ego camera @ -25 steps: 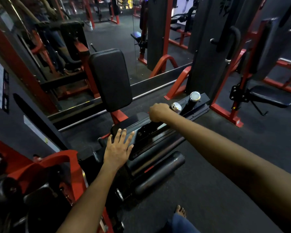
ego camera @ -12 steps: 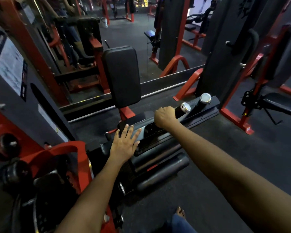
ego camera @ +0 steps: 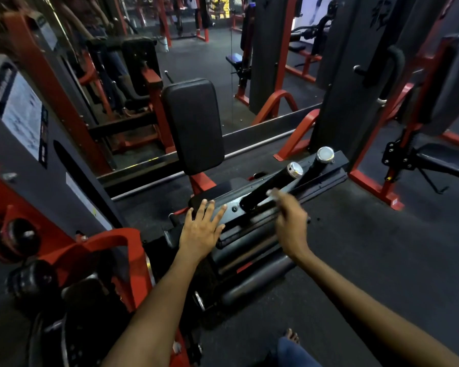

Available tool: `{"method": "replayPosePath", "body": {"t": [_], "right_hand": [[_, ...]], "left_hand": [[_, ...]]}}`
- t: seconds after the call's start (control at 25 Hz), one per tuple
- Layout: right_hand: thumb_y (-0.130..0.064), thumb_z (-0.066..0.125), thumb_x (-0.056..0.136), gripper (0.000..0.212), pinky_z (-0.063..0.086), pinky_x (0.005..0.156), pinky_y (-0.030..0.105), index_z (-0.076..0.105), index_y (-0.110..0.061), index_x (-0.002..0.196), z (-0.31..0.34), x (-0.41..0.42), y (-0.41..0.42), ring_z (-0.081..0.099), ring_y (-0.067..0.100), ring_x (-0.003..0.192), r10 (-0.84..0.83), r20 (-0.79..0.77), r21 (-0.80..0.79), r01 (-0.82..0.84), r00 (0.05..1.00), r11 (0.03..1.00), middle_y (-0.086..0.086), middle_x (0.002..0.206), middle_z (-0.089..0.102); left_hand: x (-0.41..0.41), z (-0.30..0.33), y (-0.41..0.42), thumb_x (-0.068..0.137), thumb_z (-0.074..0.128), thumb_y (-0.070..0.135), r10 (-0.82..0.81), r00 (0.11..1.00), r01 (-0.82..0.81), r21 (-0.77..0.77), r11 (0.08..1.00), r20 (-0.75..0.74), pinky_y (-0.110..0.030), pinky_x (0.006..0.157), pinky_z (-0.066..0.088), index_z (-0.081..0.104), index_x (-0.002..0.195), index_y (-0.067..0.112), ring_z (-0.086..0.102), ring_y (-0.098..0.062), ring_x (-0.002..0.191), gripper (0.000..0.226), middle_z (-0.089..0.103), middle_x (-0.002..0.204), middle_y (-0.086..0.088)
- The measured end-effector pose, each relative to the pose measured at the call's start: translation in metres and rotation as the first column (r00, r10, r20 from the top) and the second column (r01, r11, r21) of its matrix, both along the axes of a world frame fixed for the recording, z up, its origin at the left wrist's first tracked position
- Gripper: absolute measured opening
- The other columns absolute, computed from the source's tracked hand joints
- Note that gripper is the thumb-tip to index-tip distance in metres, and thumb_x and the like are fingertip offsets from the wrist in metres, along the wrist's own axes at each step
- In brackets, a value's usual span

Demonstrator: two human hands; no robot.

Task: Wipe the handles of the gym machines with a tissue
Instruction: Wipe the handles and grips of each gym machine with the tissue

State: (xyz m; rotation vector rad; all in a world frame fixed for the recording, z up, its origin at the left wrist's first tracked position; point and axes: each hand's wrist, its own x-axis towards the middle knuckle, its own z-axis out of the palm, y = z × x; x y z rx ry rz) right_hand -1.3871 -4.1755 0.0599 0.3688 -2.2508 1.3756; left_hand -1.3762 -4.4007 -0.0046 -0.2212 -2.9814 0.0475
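Now the right hand [ego camera: 292, 221] is seen off the near handle [ego camera: 269, 188]; half a second ago that handle was gripped close to its silver cap. The hand is blurred, held just at the handle's lower end, fingers loosely bent. A pale smear at the fingertips is probably the tissue [ego camera: 272, 193], but it cannot be told for sure, nor how it is pinched. The left hand [ego camera: 200, 229] is kept flat, fingers spread, pressed on the black machine frame [ego camera: 233, 207] beside the handle base, nothing held. A far handle [ego camera: 317, 164] with its own silver cap is seen just beyond the near one, untouched. A black back pad [ego camera: 194, 125] is set upright behind. Judged from the release, the wipe of the near handle is likely finished, and the far handle is left to be done next.
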Motion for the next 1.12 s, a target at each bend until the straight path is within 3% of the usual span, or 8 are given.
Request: {"method": "replayPosePath", "body": {"t": [0.04, 0.12, 0.24, 0.4, 0.52, 0.72, 0.92, 1.12], "right_hand": [[0.011, 0.047, 0.087, 0.039, 0.040, 0.096, 0.010, 0.061, -0.005, 0.120, 0.012, 0.001, -0.003, 0.054, 0.005, 0.111, -0.199, 0.121, -0.308, 0.227, 0.972, 0.924, -0.006, 0.116, 0.058], [0.002, 0.046, 0.094, 0.030, 0.044, 0.083, 0.008, 0.059, -0.005, 0.120, 0.033, -0.019, -0.016, 0.056, 0.006, 0.100, -0.251, 0.439, -0.702, 0.504, 0.863, 0.504, -0.005, 0.108, 0.059], [-0.003, 0.047, 0.095, 0.021, 0.045, 0.064, 0.015, 0.062, -0.012, 0.107, 0.038, -0.041, -0.034, 0.054, 0.007, 0.070, -0.061, 0.595, -0.781, 0.595, 0.801, 0.190, -0.004, 0.082, 0.058], [-0.003, 0.044, 0.095, 0.024, 0.046, 0.051, 0.017, 0.050, -0.014, 0.075, 0.013, -0.033, -0.018, 0.055, 0.004, 0.055, 0.192, 0.723, -0.655, 0.568, 0.664, 0.499, -0.005, 0.060, 0.058], [-0.002, 0.049, 0.093, 0.017, 0.045, 0.054, 0.013, 0.061, -0.014, 0.090, 0.018, -0.050, -0.007, 0.053, -0.001, 0.053, 0.017, 0.565, -0.776, 0.525, 0.825, 0.350, -0.009, 0.064, 0.060], [-0.011, 0.053, 0.093, 0.020, 0.044, 0.072, 0.029, 0.067, -0.017, 0.081, -0.006, -0.040, -0.038, 0.051, 0.013, 0.076, -0.009, 0.603, -0.613, 0.470, 0.798, 0.635, -0.004, 0.073, 0.059], [-0.006, 0.051, 0.095, 0.018, 0.047, 0.066, 0.020, 0.066, -0.017, 0.094, 0.017, -0.055, -0.022, 0.051, 0.004, 0.065, 0.006, 0.497, -0.790, 0.449, 0.868, 0.418, -0.005, 0.072, 0.058], [-0.008, 0.053, 0.092, 0.027, 0.051, 0.075, 0.027, 0.064, -0.010, 0.117, -0.020, -0.035, -0.055, 0.058, 0.007, 0.070, -0.002, 0.714, -0.508, 0.520, 0.700, 0.687, 0.004, 0.089, 0.068]], "left_hand": [[-0.001, 0.000, 0.000, 0.096, 0.025, 0.042, -0.001, 1.000, 0.001, -0.001, 1.000, 0.000, -0.054, 0.091, 0.048, 0.039, 0.147, 0.023, 0.050, -0.032, 0.130, 0.056, 0.054, 0.139, -0.013], [0.001, -0.002, 0.002, 0.096, 0.025, 0.042, -0.005, 1.000, 0.005, -0.004, 1.000, -0.003, -0.054, 0.092, 0.048, 0.037, 0.147, 0.023, 0.050, -0.032, 0.129, 0.055, 0.054, 0.138, -0.013], [0.002, -0.005, 0.003, 0.097, 0.025, 0.042, -0.015, 0.999, 0.016, 0.020, 1.000, -0.033, -0.054, 0.092, 0.048, 0.032, 0.147, 0.023, 0.049, -0.031, 0.130, 0.054, 0.054, 0.139, -0.013], [0.004, -0.006, 0.003, 0.097, 0.023, 0.043, -0.019, 0.999, 0.020, 0.026, 0.999, -0.050, -0.053, 0.093, 0.047, 0.030, 0.148, 0.024, 0.048, -0.031, 0.132, 0.055, 0.053, 0.140, -0.012], [0.002, -0.006, 0.001, 0.097, 0.024, 0.042, -0.018, 0.997, 0.020, 0.021, 1.000, -0.072, -0.053, 0.092, 0.047, 0.030, 0.147, 0.023, 0.048, -0.031, 0.131, 0.054, 0.053, 0.139, -0.013], [0.006, -0.015, 0.000, 0.097, 0.024, 0.042, -0.036, 0.995, 0.039, 0.038, 0.999, -0.089, -0.054, 0.093, 0.047, 0.026, 0.149, 0.023, 0.047, -0.032, 0.132, 0.055, 0.052, 0.140, -0.014], [-0.002, -0.007, -0.001, 0.098, 0.023, 0.043, -0.031, 0.994, 0.034, 0.027, 0.999, -0.102, -0.053, 0.094, 0.047, 0.021, 0.149, 0.024, 0.046, -0.032, 0.133, 0.055, 0.051, 0.141, -0.014], [0.003, -0.014, 0.001, 0.098, 0.022, 0.043, -0.024, 0.995, 0.026, 0.022, 0.999, -0.097, -0.053, 0.094, 0.046, 0.020, 0.150, 0.024, 0.045, -0.031, 0.134, 0.055, 0.049, 0.143, -0.013]]}}
